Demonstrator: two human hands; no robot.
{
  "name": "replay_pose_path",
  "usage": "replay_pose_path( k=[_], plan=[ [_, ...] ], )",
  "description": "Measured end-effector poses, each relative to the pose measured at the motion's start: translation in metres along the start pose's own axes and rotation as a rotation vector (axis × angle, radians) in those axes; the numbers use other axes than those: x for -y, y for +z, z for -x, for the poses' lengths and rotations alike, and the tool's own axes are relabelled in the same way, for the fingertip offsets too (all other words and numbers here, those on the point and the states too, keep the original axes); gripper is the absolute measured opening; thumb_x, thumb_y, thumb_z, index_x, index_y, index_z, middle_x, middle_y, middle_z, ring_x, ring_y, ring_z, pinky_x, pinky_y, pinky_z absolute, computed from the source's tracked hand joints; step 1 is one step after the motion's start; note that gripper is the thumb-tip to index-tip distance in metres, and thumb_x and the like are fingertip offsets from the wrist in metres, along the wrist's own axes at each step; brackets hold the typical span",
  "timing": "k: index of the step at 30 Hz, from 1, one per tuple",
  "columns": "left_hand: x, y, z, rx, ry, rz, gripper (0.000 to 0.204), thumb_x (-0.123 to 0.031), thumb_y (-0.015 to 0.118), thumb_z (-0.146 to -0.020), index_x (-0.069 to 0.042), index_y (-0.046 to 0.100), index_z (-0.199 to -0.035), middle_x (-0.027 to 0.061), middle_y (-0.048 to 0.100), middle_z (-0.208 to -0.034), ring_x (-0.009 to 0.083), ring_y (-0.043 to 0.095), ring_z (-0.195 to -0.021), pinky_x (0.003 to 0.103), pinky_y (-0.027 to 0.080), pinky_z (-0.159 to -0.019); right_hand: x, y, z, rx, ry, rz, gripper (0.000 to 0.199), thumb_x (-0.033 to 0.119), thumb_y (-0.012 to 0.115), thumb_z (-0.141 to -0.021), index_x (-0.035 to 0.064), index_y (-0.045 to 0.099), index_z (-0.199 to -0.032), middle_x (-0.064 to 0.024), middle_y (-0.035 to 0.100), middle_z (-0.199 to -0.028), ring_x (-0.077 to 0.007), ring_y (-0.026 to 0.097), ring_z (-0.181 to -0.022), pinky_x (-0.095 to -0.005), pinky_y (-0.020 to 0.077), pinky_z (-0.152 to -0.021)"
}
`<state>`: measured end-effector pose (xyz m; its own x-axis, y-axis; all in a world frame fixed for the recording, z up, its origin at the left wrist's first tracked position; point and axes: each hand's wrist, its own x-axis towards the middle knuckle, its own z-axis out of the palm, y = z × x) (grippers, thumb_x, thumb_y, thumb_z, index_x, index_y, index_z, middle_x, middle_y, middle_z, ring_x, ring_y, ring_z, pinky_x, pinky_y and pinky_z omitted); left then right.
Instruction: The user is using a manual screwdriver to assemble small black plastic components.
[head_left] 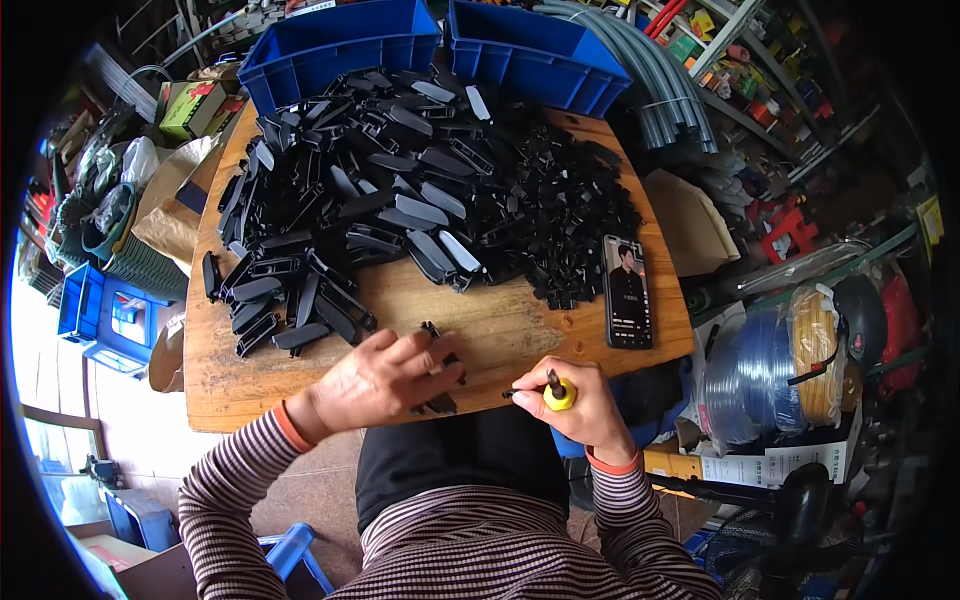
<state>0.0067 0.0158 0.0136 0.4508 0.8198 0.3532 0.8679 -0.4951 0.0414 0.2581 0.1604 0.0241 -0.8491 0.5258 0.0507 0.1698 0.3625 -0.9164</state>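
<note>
My left hand (372,383) bends its fingers over a black plastic part (441,404) near the front edge of the wooden table (490,325). Much of that part is hidden under the fingers. To its right, my right hand (592,408) grips a screwdriver (563,398) with a yellow handle, its dark shaft pointing upward. A small black piece (508,394) shows at the thumb tip of the same hand. Beyond both hands spreads a heap of long black plastic parts (400,190), with a pile of small black pieces (575,200) on the right.
Two blue bins (340,60) (535,65) stand at the table's far edge. A phone (628,295) with a lit screen lies at the right edge. Coiled tubing (760,370) and a black fan (790,525) are on the right; a blue stool (295,555) is at lower left.
</note>
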Motion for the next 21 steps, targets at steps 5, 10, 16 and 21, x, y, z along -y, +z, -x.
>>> replay_pose_path(
  k=[5, 10, 16, 21],
  plan=[
    [-0.025, 0.011, -0.007, -0.005, -0.074, -0.102, 0.045, -0.016, 0.063, -0.079, -0.005, 0.062, -0.123, 0.0125, 0.057, -0.124, 0.0189, 0.059, -0.091, 0.029, 0.052, -0.075, 0.01, 0.0, -0.013, -0.123, 0.0, 0.058, 0.011, 0.004, 0.076, -0.082, 0.0003, 0.069, -0.09, -0.0054, 0.069, -0.079, -0.0114, 0.064, -0.071, -0.0242, 0.049, -0.066],
    [-0.012, 0.029, -0.016, -0.065, -0.112, 0.061, 0.045, -0.016, 0.065, -0.077, -0.003, 0.062, -0.12, 0.0131, 0.058, -0.125, 0.0212, 0.061, -0.092, 0.032, 0.053, -0.077, 0.017, 0.006, -0.043, -0.27, -0.186, 0.206, 0.01, 0.003, 0.074, -0.084, -0.0009, 0.068, -0.09, -0.0061, 0.068, -0.081, -0.0123, 0.064, -0.072, -0.0246, 0.0488, -0.066],
    [-0.013, 0.027, -0.012, -0.144, -0.146, 0.105, 0.045, -0.015, 0.065, -0.077, -0.002, 0.061, -0.12, 0.013, 0.059, -0.124, 0.0246, 0.061, -0.1, 0.035, 0.054, -0.081, 0.013, 0.019, -0.08, -0.147, -0.265, 0.238, 0.018, -0.003, 0.074, -0.075, 0.0012, 0.065, -0.091, -0.0087, 0.069, -0.085, -0.0226, 0.068, -0.075, -0.0304, 0.0516, -0.066],
    [-0.013, 0.033, -0.009, -0.202, -0.182, 0.062, 0.032, -0.016, 0.062, -0.079, -0.002, 0.062, -0.108, 0.0105, 0.06, -0.113, 0.0239, 0.059, -0.104, 0.034, 0.052, -0.088, 0.006, 0.036, -0.109, -0.009, -0.348, 0.342, 0.019, -0.006, 0.072, -0.072, 0.0002, 0.066, -0.089, -0.0105, 0.067, -0.082, -0.0238, 0.068, -0.073, -0.0306, 0.0516, -0.065]
  ],
)
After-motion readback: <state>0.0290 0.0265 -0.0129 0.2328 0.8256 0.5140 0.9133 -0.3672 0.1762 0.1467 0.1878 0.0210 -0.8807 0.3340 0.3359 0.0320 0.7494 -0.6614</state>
